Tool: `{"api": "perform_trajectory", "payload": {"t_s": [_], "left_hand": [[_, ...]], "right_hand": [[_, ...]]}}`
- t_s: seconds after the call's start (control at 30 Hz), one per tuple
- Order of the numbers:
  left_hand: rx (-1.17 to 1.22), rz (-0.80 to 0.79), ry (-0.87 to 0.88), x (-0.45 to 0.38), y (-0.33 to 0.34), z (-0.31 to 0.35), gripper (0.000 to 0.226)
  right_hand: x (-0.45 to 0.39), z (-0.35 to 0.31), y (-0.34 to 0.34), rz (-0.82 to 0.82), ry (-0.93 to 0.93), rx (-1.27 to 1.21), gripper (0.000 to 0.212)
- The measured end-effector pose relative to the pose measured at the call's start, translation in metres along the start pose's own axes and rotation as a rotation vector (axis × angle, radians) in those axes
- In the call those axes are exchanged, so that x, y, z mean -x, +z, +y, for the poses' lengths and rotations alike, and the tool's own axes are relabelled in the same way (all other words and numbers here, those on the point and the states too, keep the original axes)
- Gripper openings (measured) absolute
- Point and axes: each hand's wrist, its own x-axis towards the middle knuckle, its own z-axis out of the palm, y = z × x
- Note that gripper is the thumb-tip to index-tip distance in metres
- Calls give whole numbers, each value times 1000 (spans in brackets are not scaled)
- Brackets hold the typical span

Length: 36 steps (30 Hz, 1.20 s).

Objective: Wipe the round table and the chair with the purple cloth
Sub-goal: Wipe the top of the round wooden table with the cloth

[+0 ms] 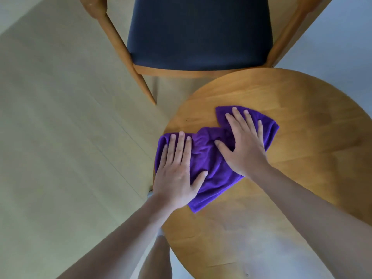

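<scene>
Pale wood floor [60, 127] surrounds our round bench [302, 148]. Both flat hands, left hand [177, 174] and right hand [243, 146], fingers released, press the purple cloth [209, 158] at its left edge. We judge bench-wiping underway; next, the chair [199, 31].

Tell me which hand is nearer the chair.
Right. The right hand presses flat on the cloth farther in on the table, its fingers reaching toward the chair. The left hand presses the cloth at the table's near-left edge, farther from the chair.
</scene>
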Motion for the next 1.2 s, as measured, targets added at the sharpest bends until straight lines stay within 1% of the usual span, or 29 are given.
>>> {"api": "perform_trajectory", "payload": {"t_s": [0.1,0.23,0.33,0.4,0.47,0.57,0.63,0.7,0.73,0.8,0.83,0.9,1.0,1.07,1.2], "left_hand": [[-12,-3,37,-44,-7,-1,91],[52,43,-81,-89,-10,26,80],[138,49,-128,-87,-11,39,80],[158,8,-51,-70,-17,36,85],[137,-25,52,-48,-24,26,86],[148,-58,162,-21,-37,2,80],[121,-80,197,-12,-44,-16,81],[86,-86,190,-13,-51,-32,91],[81,-117,177,-18,-55,-39,103],[48,-259,183,-39,-70,-55,135],[-13,-340,208,-53,-77,-63,149],[-187,-448,299,-76,-89,-79,164],[-353,-502,374,-85,-91,-85,168],[-371,-514,357,-82,-88,-83,168],[-397,-538,311,-81,-88,-76,168]], "right_hand": [[-28,0,-7,49,9,-18,68],[-84,-10,-18,115,16,-11,61],[-104,-20,-18,142,24,-27,58],[-99,-22,-17,159,17,-36,55],[-86,-18,-16,154,-31,-42,53],[-69,-9,-19,74,-81,-72,55],[-54,-7,-19,16,-58,-44,61],[-39,-14,-13,-34,-5,45,77],[-31,-20,-9,-60,17,93,87],[-24,-33,-1,-92,31,161,102],[-25,-37,1,-100,28,177,106],[-31,-41,1,-114,-8,172,105],[-39,-46,-1,-160,-98,125,93],[-39,-52,-1,-180,-140,93,87],[-28,-66,-1,-211,-165,46,84]]}}
